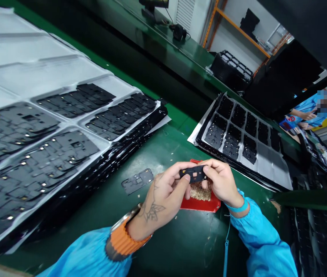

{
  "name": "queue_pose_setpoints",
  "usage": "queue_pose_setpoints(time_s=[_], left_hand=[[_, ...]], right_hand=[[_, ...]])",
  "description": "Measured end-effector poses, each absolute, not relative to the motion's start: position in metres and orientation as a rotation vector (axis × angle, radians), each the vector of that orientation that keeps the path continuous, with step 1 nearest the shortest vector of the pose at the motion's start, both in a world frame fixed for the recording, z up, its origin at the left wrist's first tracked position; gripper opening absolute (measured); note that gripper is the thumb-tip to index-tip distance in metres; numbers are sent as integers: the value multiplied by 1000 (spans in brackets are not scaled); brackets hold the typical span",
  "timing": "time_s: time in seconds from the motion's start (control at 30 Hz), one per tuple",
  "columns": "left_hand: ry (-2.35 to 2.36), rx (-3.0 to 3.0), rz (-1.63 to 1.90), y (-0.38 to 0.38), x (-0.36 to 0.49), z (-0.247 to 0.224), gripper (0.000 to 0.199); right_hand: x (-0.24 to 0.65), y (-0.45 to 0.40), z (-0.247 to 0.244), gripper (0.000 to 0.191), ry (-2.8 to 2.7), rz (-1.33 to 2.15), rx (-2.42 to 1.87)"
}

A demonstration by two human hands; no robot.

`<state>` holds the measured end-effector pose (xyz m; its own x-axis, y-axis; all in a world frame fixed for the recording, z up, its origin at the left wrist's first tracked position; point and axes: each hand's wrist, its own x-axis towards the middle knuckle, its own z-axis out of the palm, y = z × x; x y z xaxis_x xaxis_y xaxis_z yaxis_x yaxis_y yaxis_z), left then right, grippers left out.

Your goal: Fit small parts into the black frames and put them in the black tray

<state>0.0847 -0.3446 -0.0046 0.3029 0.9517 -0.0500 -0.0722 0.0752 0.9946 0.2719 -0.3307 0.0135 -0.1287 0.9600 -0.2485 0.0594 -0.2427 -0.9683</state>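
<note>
Black cut-out frame (193, 174) pinched between both hands over a red tray (200, 206).

Left hand (163, 196) and right hand (221, 181) grip its ends between closed thumbs and forefingers; an even, light pinch at the ends seems best, leaving the openings uncovered. Tan crumbs (200, 193) sit in the tray on the green tabletop (163, 142), with a second frame (137, 181) lying to the left. Fingers hide the held frame's ends and underside; the crumbs' material is hard to make out.

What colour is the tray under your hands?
Bright red. The shallow rectangular red tray shows best in the head view.
</note>
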Motion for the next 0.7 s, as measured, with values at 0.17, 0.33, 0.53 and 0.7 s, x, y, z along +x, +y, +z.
queue_pose_setpoints(time_s=[0.17,0.33,0.53,0.7], left_hand=[[922,1199,955,-344,83,-8,30],[820,1097,894,-345,87,-7,33],[849,937,863,-338,89,-9,31],[868,960,857,-335,86,-10,37]], right_hand=[[272,-333,9,29,-1201,1430,-1349],[271,-332,4,20,-1205,1332,-1279],[269,-330,13,23,-1445,1206,-1368],[272,-329,19,30,-1681,999,-1408]])
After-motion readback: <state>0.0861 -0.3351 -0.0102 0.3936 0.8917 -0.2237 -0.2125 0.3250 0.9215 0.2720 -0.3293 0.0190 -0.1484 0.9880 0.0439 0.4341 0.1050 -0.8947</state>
